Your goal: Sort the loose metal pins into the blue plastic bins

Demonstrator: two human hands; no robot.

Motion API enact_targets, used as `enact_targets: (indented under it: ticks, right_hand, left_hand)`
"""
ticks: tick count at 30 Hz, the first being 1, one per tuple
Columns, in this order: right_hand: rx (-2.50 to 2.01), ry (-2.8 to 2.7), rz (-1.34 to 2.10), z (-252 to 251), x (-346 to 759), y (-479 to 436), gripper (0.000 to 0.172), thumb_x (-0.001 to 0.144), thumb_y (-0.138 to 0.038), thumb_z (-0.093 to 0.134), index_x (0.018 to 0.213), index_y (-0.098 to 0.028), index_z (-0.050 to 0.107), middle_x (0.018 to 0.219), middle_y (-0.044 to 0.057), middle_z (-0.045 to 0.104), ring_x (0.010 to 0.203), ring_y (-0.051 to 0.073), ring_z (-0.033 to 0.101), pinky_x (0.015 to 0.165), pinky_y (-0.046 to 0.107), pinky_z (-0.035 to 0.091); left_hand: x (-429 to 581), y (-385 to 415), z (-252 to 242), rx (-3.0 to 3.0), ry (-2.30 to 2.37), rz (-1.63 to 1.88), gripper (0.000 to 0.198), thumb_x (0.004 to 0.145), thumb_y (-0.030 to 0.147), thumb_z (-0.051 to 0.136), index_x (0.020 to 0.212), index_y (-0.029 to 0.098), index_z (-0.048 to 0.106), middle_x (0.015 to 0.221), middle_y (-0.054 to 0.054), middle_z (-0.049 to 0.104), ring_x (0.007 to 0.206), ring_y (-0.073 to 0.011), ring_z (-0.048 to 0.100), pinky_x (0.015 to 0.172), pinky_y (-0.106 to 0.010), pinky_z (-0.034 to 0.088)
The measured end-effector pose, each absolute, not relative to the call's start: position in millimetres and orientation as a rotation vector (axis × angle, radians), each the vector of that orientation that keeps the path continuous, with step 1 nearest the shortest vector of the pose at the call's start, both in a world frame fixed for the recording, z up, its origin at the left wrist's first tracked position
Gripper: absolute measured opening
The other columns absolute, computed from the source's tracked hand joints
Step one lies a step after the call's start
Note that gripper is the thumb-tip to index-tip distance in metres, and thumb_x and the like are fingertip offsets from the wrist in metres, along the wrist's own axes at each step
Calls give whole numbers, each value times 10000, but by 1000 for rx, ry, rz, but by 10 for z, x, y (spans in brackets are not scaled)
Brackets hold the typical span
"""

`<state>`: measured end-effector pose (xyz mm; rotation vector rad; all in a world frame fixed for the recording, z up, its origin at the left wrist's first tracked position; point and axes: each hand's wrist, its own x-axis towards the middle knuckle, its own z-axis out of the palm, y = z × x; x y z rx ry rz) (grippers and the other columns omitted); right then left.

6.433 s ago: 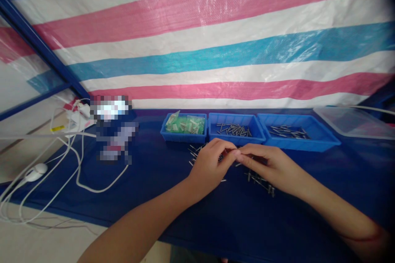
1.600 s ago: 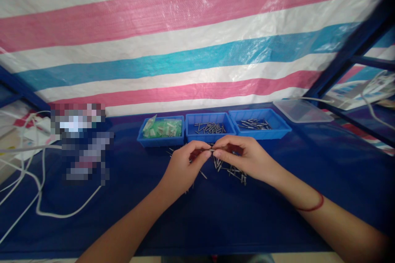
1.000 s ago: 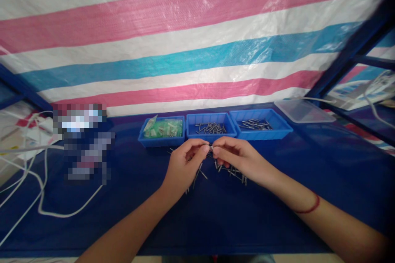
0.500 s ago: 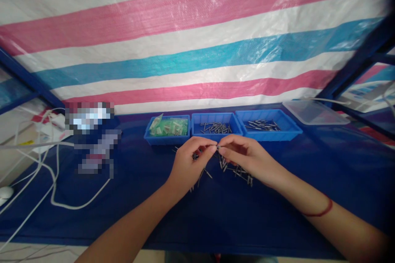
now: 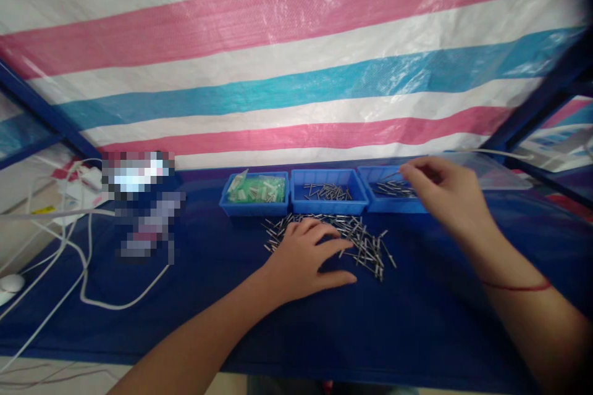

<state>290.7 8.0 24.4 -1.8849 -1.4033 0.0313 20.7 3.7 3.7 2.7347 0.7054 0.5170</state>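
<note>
Loose metal blind rivets [image 5: 368,247] lie in a heap on the blue table. Over the heap's left part my left hand [image 5: 308,259] is spread, thumb and fingers apart, holding nothing; it hides some of the rivets. Above the right blue tray [image 5: 370,202], my right hand [image 5: 447,191] pinches a thin rivet, its pin just showing beyond the fingertips. Rivets [image 5: 393,188] lie in that tray, whose right part is behind my hand. The middle blue tray [image 5: 328,206] holds more rivets.
Green-and-white packets fill the left blue tray [image 5: 254,210]. A clear plastic lid [image 5: 504,176] lies behind my right hand. White cables [image 5: 86,259] run across the left side, near a white mouse [image 5: 12,287]. Striped sheeting [image 5: 296,92] hangs behind the table.
My hands have parted from their shared pinch. The right moved right and up to the right tray with a rivet; the left opened and lowered onto the heap, more of which now shows.
</note>
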Motion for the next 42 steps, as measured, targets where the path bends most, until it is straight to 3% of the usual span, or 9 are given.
enact_targets:
  ticks: [5,8,12,21,31,37,42]
  right_hand:
    - [-2157,-1340,-144,140,3363,203,376,771,-449,547,947,-143,675,866,153,691,787,311,617,699,408,411]
    - [-2173,-1398,-230,117,3344,208,418,793,-468,516,1045,-164,655,897,114,701,780,277,623,686,364,411]
    - [-2071,-1488,-240,171,3138,167,342,802,-439,515,987,-195,667,858,68,705,723,227,617,647,318,403]
    - [-2008,-1602,-135,215,2970,123,291,827,-402,513,908,-181,685,863,84,718,772,241,636,671,324,414]
    - [-1783,-1745,-78,208,2752,70,243,856,-379,506,850,-206,677,853,58,703,800,241,628,707,344,445]
    - [-1410,-2000,96,212,2424,-33,180,880,-303,511,800,-224,652,844,46,701,817,230,608,798,391,433]
    - [-1330,-2073,240,229,2321,-102,120,845,-239,542,807,-228,655,861,48,695,822,228,601,820,408,433]
  left_hand:
    - [226,-3,-51,2893,549,404,331,841,541,572,1038,293,669,1216,-17,586,1142,-247,462,919,-400,316]
    - [247,-4,-78,2918,542,390,203,903,427,543,962,284,675,1165,6,597,1093,-203,488,899,-370,306]
    - [262,-12,-62,2952,550,389,140,924,332,539,935,273,665,1091,14,604,1050,-167,502,889,-347,298]
    - [273,-33,-96,2961,613,359,200,940,342,509,1088,260,616,1065,-11,610,989,-165,530,838,-330,315]
    - [327,-68,-83,3014,735,308,121,919,264,545,966,203,638,954,-32,613,875,-165,567,779,-325,367]
    - [321,-72,-6,3021,804,193,165,934,189,493,1041,211,615,895,-25,629,824,-175,599,723,-322,390]
    - [288,-34,5,2960,988,277,236,953,161,425,1119,197,588,967,-50,633,888,-217,598,762,-371,413]
